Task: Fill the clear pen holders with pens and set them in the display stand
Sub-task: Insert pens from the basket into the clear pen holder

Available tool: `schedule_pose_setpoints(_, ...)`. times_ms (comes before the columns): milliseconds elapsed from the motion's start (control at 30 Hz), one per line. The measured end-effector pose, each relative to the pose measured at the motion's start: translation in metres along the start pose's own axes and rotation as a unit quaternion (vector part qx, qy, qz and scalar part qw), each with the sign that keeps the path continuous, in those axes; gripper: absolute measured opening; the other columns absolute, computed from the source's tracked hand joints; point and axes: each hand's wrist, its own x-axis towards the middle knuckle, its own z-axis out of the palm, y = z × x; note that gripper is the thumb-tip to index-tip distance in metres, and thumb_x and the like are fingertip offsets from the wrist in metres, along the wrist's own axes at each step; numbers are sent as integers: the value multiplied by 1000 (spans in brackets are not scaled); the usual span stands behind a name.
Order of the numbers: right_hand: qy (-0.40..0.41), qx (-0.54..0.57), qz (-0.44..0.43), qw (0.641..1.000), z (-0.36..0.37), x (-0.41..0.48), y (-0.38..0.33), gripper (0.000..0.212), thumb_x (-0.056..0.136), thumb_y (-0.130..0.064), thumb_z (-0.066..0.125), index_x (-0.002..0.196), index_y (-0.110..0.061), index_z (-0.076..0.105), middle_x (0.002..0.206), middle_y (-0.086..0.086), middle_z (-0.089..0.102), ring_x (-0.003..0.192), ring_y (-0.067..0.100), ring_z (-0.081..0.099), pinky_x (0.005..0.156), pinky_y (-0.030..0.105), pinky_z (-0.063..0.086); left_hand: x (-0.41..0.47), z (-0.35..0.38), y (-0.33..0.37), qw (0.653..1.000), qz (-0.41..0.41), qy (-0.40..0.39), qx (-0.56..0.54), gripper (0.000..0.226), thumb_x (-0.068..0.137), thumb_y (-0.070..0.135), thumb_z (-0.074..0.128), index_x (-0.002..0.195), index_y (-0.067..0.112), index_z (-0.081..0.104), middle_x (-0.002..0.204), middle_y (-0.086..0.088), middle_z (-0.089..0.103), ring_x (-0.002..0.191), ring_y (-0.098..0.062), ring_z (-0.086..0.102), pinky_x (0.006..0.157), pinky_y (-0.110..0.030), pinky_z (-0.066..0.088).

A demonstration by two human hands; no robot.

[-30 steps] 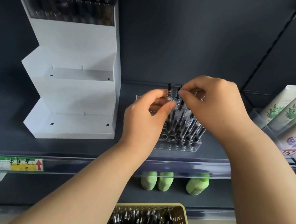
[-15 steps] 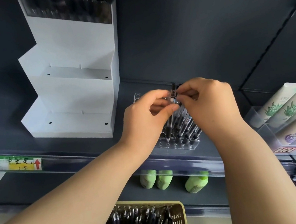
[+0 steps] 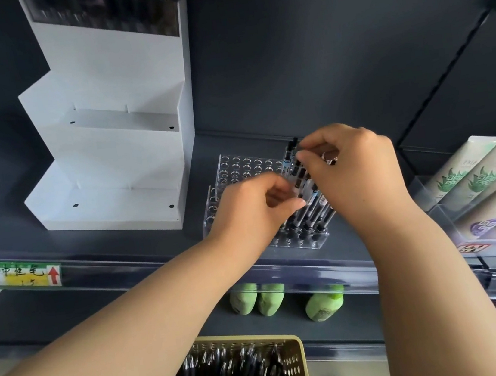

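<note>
Fingers of the right hand (image 3: 358, 173) pinch tops of pens (image 3: 309, 208) standing in the clear pen holder (image 3: 239, 168) on the shelf (image 3: 10, 238), just beside the white display stand (image 3: 117, 161); the left hand (image 3: 250, 212) seemingly pinches their barrels.

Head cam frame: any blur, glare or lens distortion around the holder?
Head view: wide-angle skew, the white display stand leans and the shelf rail slants; light soft and even, no hard shadows; clear pen holder shows faint glints, holes readable; left hand and right hand, on the pens, slightly soft; basket at bottom edge softer.
</note>
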Motion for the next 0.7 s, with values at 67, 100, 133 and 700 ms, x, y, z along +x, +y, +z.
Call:
schedule_pose_setpoints(67, 4, 1, -5, 1000, -1, 0, 0, 8, 84, -25, 64, 89, -23, 70, 77, -14, 61, 87, 24, 61, 84, 45, 47, 1, 0, -2, 1000, -6, 4, 12, 26, 70, 26, 80, 67, 38, 57, 63, 21, 60, 63, 10, 56, 63, -2, 42)
schedule_pose_setpoints(100, 5, 1, -7, 1000, -1, 0, 0, 8, 84, -24, 64, 89, -23, 70, 76, -15, 61, 87, 24, 61, 84, 45, 47, 2, 0, -3, 1000, -8, 7, 13, 27, 70, 26, 80, 66, 39, 57, 62, 21, 59, 62, 11, 56, 62, -1, 41)
schedule_pose_setpoints(133, 5, 0, -10, 1000, -1, 0, 0, 8, 84, -24, 64, 90, -23, 70, 76, -15, 60, 88, 24, 61, 84, 45, 47, 2, 0, -3, 1000, -10, 9, 12, 27, 70, 26, 80, 66, 39, 56, 61, 22, 59, 62, 11, 56, 61, -1, 41)
schedule_pose_setpoints(700, -93, -86, -183, 975, 30, -106, -23, 17, 75, -5, 66, 91, -8, 70, 89, 6, 69, 85, 32, 58, 71, 45, 50, -62, -61, -16, 953, 74, -86, 280, 23, 86, 16, 57, 108, 22, 63, 103, 1, 61, 94, -20, 56, 76, -34, 48)
